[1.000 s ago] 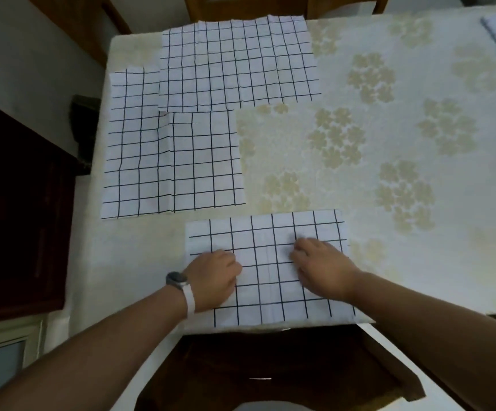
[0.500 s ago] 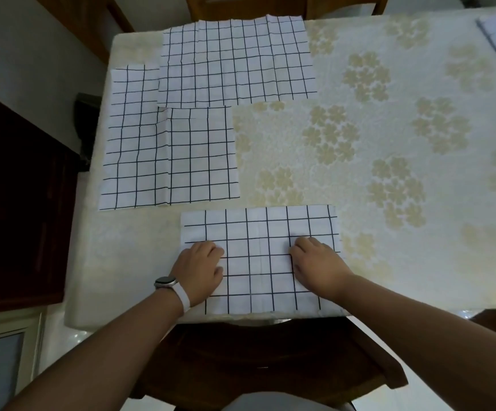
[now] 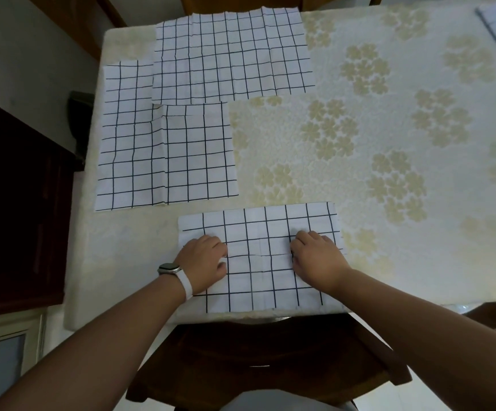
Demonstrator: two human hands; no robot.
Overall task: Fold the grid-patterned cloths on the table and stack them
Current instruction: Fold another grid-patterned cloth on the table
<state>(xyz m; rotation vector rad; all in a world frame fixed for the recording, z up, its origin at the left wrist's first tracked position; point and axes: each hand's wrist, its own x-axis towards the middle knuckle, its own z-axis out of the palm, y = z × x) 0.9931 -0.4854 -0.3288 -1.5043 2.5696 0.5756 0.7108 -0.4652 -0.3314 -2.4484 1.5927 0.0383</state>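
Left hand (image 3: 203, 262) has slid outward across the folded cloth (image 3: 259, 284); it and right hand (image 3: 319, 261) press palm-down.

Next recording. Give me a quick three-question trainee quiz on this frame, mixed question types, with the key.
1. True or false: the left hand and right hand both rest on the near cloth.
2. How many grid cloths lie spread out beyond it, farther left?
3. The watch sits on which wrist? A left, B right, C neither.
Key: 1 true; 2 two, the far cloth overlapping the left cloth; 3 A.
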